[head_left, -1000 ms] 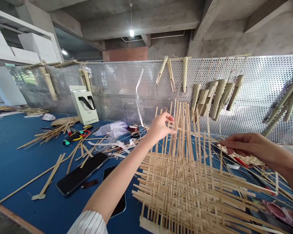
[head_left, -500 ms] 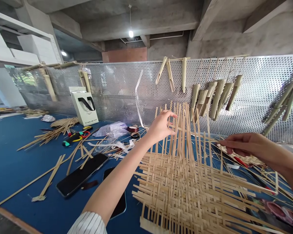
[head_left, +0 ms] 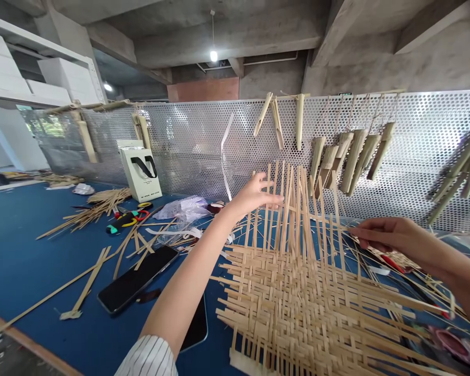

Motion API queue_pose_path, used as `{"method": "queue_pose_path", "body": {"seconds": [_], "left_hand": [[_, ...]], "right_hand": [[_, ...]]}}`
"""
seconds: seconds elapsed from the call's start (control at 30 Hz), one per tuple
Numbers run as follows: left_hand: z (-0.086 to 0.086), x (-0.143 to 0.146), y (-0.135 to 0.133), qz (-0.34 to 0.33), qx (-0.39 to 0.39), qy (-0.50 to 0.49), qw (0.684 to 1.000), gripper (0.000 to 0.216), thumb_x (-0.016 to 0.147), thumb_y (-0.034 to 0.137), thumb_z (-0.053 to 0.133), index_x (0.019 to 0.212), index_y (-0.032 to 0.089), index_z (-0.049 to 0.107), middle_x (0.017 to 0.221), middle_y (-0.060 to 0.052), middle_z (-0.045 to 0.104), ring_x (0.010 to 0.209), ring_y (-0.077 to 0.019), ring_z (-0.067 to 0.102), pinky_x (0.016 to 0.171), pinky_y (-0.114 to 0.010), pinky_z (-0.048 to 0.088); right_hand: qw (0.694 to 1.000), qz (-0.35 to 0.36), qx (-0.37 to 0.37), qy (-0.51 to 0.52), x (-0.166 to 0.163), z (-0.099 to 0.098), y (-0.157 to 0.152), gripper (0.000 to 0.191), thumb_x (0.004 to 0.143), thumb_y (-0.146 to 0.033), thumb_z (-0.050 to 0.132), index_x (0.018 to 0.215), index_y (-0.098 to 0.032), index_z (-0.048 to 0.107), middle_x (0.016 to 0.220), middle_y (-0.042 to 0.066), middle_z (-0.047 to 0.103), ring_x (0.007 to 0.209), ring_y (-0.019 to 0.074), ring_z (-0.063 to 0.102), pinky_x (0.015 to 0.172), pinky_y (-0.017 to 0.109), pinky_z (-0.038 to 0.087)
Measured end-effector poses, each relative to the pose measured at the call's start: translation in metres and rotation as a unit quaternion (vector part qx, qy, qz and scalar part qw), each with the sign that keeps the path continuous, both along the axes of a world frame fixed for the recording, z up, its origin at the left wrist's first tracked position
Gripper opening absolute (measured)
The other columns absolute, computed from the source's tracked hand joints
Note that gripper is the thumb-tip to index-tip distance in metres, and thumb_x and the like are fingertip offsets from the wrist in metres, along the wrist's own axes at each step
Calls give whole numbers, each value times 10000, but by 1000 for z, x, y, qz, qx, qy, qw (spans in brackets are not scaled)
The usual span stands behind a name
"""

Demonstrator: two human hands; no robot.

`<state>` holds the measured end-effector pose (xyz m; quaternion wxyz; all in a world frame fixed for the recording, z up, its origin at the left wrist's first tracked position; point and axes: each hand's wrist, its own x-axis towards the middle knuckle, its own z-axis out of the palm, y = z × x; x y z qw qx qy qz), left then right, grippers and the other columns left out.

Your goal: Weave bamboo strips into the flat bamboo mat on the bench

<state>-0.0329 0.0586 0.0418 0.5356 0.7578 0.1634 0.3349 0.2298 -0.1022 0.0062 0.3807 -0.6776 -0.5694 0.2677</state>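
A half-woven mat of pale bamboo strips (head_left: 309,308) lies on the blue table (head_left: 31,261), its far strips bent upright (head_left: 293,203). My left hand (head_left: 254,194) reaches to the upright strips and its fingers close around one of them near the top. My right hand (head_left: 391,237) hovers at the mat's right side, fingers pinched on a thin horizontal bamboo strip (head_left: 337,225) that runs across the uprights.
Two dark phones (head_left: 137,279) lie left of the mat. Loose bamboo strips (head_left: 97,206), scissors with coloured handles (head_left: 125,219), crumpled plastic (head_left: 180,208) and a white box (head_left: 139,169) sit further back. Bamboo pieces (head_left: 348,156) hang on a perforated metal screen.
My left hand has slid slightly up and left along the upright strips. My right hand stays pinched on the thin strip, shifted a little lower in view as the camera tilted.
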Motion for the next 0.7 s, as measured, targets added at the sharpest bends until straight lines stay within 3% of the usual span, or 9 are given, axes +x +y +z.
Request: {"method": "queue_pose_path", "body": {"seconds": [0.07,0.13,0.3,0.47,0.63,0.7], "left_hand": [[0,-2,5,-14,10,21,1000,546,755,294,589,1228,131,369,1233,-176,472,887,-172,586,706,-280,490],[1,-4,8,-10,53,35,998,359,803,359,507,1077,128,495,1111,-131,574,914,-164,572,719,-272,467],[-1,-5,13,1,132,29,991,295,831,386,438,965,144,540,1034,-90,625,942,-155,550,801,-299,416],[-4,-2,15,-8,103,14,995,334,778,257,534,1084,128,498,1099,-125,588,1014,-176,532,853,-320,409],[-3,-4,14,74,139,42,987,385,723,400,592,1063,220,574,1357,-80,352,1263,-280,260,974,-423,288],[-3,-6,15,64,116,44,990,450,710,445,597,1118,265,541,1409,-44,260,1301,-284,168,1003,-439,238]], "right_hand": [[1000,-1,2,-1,-1,-2,1,328,665,-510,652,647,-183,666,592,32,571,474,74,370,435,204,304],[1000,0,6,-4,-1,-4,3,329,661,-511,654,636,-183,663,601,35,579,488,81,388,449,209,321],[1000,-7,11,-13,6,-10,8,327,642,-519,660,702,-198,685,634,43,606,520,104,436,467,221,349],[1000,-1,1,-11,17,-16,11,330,625,-528,667,727,-215,689,632,38,613,515,106,448,457,216,353],[1000,-5,-7,-22,18,-15,10,311,638,-508,669,721,-208,683,637,39,616,514,106,448,452,213,350],[1000,6,-5,-20,14,-14,9,311,646,-503,663,687,-195,676,627,40,607,512,107,442,452,215,352]]}}
